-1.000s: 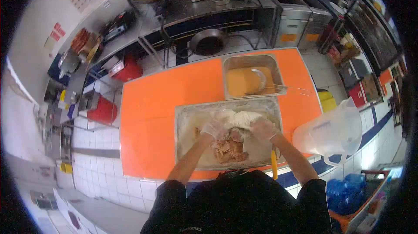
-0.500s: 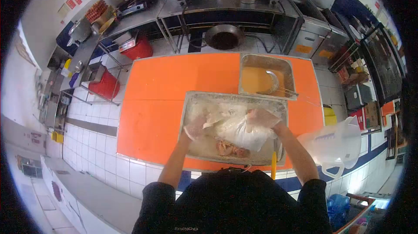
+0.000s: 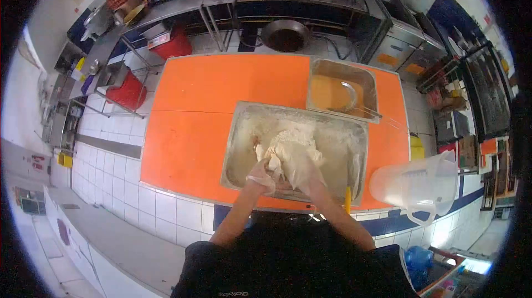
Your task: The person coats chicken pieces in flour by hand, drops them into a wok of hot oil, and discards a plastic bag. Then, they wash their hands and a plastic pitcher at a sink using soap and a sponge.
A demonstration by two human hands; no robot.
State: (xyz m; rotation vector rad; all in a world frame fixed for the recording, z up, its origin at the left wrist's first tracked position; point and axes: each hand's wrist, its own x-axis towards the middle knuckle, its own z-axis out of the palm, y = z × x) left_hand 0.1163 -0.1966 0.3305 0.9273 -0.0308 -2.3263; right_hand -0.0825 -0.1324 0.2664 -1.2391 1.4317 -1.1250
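Observation:
My left hand, in a thin clear plastic glove, is down in a metal tray. Its fingers close around floured meat near the tray's middle. My right hand, gloved too, reaches in just beside it against the same heap; its fingers are blurred and partly lost in the white. Loose flour lies heaped beyond the hands and spread over the tray floor. Little of the reddish meat shows. A tool with a yellow handle leans at the tray's right side.
A deep metal pan of orange-yellow liquid, with a wire-handled strainer in it, stands behind on the orange table. At the right is a clear plastic jug. A dark wok sits beyond the table.
Both hands have come closer to my body and together, from apart over the tray. The exposed reddish meat at the near side is now mostly covered by hands and flour.

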